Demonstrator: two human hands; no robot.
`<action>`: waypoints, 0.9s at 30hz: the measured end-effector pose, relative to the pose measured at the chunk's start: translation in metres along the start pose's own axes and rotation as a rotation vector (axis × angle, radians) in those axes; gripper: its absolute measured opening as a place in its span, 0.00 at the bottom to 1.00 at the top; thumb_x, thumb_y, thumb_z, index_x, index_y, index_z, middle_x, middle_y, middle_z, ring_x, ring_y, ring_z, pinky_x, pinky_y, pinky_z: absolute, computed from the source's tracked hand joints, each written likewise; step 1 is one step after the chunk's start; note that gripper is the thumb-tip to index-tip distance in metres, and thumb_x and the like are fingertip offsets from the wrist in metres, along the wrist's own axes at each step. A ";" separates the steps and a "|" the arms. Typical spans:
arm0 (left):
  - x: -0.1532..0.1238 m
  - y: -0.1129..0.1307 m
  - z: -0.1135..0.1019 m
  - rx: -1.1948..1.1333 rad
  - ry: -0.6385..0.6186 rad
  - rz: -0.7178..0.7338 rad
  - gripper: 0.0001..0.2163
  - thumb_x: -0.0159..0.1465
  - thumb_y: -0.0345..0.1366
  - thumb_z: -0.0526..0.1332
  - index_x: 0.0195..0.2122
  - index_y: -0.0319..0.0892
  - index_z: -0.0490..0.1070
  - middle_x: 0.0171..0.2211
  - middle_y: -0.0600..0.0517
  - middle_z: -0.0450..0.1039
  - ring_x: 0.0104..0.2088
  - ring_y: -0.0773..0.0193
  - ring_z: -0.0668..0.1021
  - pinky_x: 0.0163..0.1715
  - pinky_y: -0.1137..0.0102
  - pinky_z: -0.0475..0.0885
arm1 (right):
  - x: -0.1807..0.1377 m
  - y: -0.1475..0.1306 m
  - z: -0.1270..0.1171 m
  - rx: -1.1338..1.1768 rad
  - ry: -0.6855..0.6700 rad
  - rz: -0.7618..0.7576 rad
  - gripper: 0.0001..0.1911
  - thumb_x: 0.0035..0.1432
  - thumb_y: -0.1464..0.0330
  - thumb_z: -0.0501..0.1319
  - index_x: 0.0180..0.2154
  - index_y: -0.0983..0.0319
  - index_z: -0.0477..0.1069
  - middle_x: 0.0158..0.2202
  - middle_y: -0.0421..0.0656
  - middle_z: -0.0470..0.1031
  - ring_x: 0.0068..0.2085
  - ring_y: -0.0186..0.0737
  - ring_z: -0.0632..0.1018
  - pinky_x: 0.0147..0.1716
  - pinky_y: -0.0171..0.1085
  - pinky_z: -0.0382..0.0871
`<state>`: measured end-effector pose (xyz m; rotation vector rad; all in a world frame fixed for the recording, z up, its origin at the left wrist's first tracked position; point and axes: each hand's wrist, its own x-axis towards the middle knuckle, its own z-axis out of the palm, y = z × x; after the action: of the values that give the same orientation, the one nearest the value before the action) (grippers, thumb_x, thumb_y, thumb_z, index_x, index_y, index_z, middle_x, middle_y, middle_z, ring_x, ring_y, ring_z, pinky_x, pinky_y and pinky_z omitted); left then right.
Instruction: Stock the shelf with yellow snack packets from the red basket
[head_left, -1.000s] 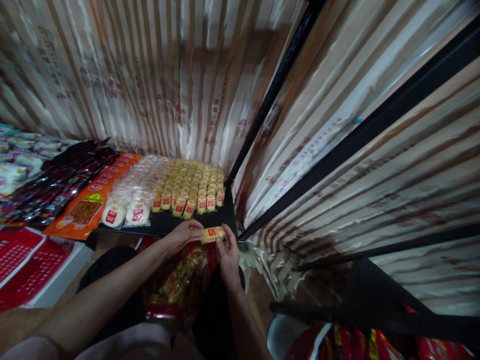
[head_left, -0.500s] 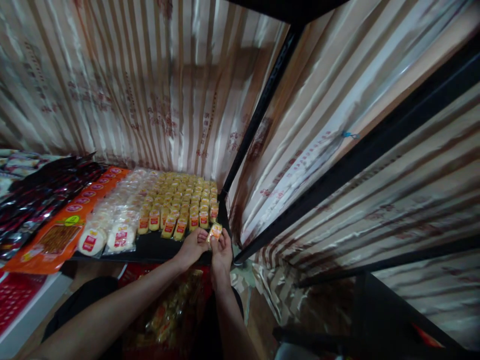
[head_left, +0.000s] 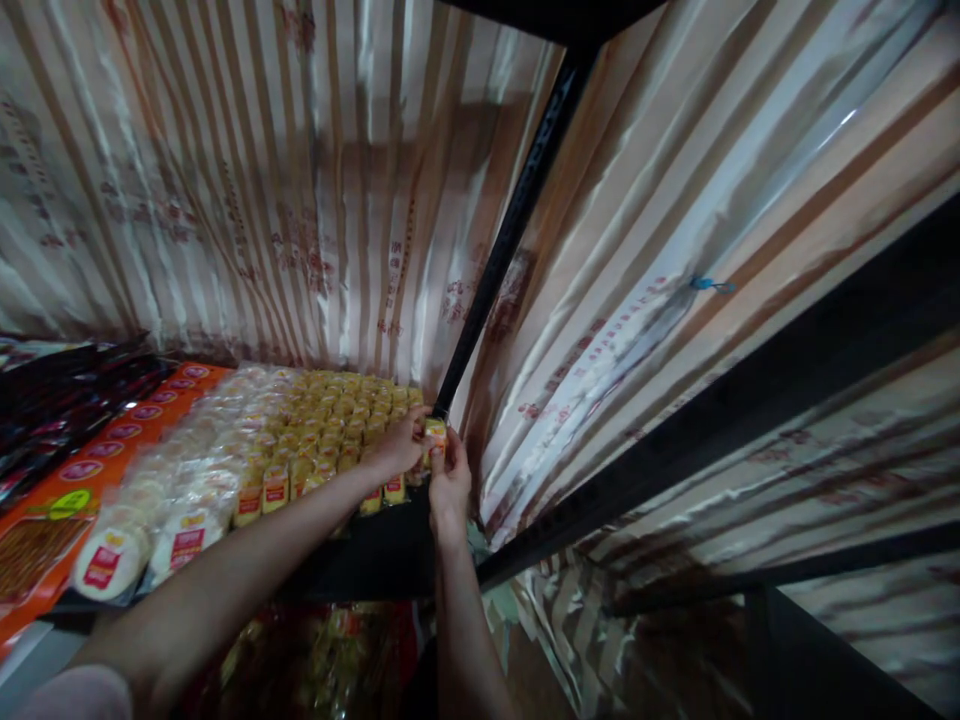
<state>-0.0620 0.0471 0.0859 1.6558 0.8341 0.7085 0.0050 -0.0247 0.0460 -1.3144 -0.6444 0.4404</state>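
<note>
A small wrapped yellow snack pack [head_left: 436, 432] is held between both my hands at the right end of the black shelf [head_left: 360, 560]. My left hand [head_left: 405, 445] reaches across the rows and pinches its left side. My right hand [head_left: 450, 480] grips it from below and the right, fingers closed. Just left of the hands stand tight rows of the same yellow packs [head_left: 322, 420], red labels facing me; my left hand and forearm hide some of them. Round white rice crackers [head_left: 184, 545] in clear wrappers line up farther left.
Orange snack bags [head_left: 112, 440] and dark shiny packets [head_left: 67, 400] lie at the left. A black upright post [head_left: 510, 220] rises beside my hands, with striped printed sheeting [head_left: 300, 180] behind. Below the shelf, more yellow packs [head_left: 330, 650] sit in a red container.
Both hands have moved forward with the snack pack, up to the right end of the rows near the post. The view has shifted closer to the shelf.
</note>
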 end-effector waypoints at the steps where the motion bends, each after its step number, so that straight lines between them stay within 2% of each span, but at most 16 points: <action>1: 0.008 0.000 0.001 0.025 0.005 0.024 0.22 0.55 0.27 0.58 0.52 0.43 0.63 0.32 0.54 0.73 0.30 0.67 0.74 0.34 0.73 0.68 | 0.008 0.001 0.002 -0.054 0.029 -0.018 0.28 0.51 0.60 0.57 0.54 0.64 0.63 0.55 0.51 0.68 0.54 0.43 0.71 0.55 0.43 0.61; 6: 0.051 -0.006 0.005 0.138 -0.038 0.129 0.16 0.53 0.26 0.59 0.45 0.42 0.69 0.30 0.55 0.73 0.32 0.67 0.75 0.37 0.72 0.69 | 0.035 0.008 0.008 -0.267 0.108 -0.051 0.28 0.54 0.61 0.54 0.55 0.65 0.63 0.55 0.51 0.67 0.56 0.44 0.68 0.56 0.42 0.58; 9: 0.074 -0.011 0.008 0.191 0.000 0.187 0.16 0.53 0.25 0.59 0.43 0.43 0.69 0.33 0.54 0.74 0.35 0.67 0.75 0.40 0.72 0.69 | 0.043 0.012 0.010 -0.366 0.133 -0.071 0.27 0.55 0.64 0.52 0.56 0.65 0.63 0.57 0.51 0.66 0.59 0.44 0.65 0.58 0.43 0.55; 13: 0.095 -0.016 0.011 0.295 0.070 0.218 0.15 0.54 0.25 0.59 0.43 0.42 0.70 0.36 0.52 0.74 0.36 0.65 0.74 0.42 0.71 0.68 | 0.051 0.016 0.014 -0.418 0.113 -0.074 0.25 0.56 0.69 0.49 0.55 0.64 0.64 0.55 0.49 0.68 0.56 0.44 0.68 0.57 0.44 0.57; 19: 0.106 -0.024 0.014 0.371 0.068 0.205 0.15 0.55 0.26 0.58 0.43 0.43 0.71 0.33 0.51 0.74 0.37 0.62 0.74 0.42 0.70 0.66 | 0.062 0.031 0.019 -0.417 0.046 -0.089 0.24 0.55 0.70 0.49 0.54 0.62 0.67 0.55 0.47 0.69 0.58 0.43 0.67 0.58 0.43 0.55; 24: 0.110 -0.031 0.011 0.512 0.107 0.267 0.13 0.53 0.30 0.61 0.40 0.44 0.75 0.37 0.47 0.75 0.44 0.54 0.71 0.48 0.65 0.61 | 0.071 0.049 0.020 -0.463 0.041 -0.046 0.24 0.55 0.68 0.49 0.53 0.64 0.68 0.55 0.48 0.68 0.57 0.45 0.67 0.58 0.45 0.55; 27: 0.113 -0.034 0.012 0.520 0.107 0.263 0.11 0.52 0.30 0.62 0.38 0.44 0.76 0.37 0.47 0.75 0.47 0.52 0.68 0.51 0.63 0.57 | 0.075 0.058 0.019 -0.461 0.043 -0.006 0.24 0.55 0.66 0.50 0.52 0.62 0.69 0.55 0.48 0.69 0.57 0.45 0.67 0.58 0.45 0.56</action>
<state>0.0070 0.1386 0.0538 2.2396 0.9391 0.8104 0.0523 0.0489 0.0058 -1.7520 -0.7403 0.2634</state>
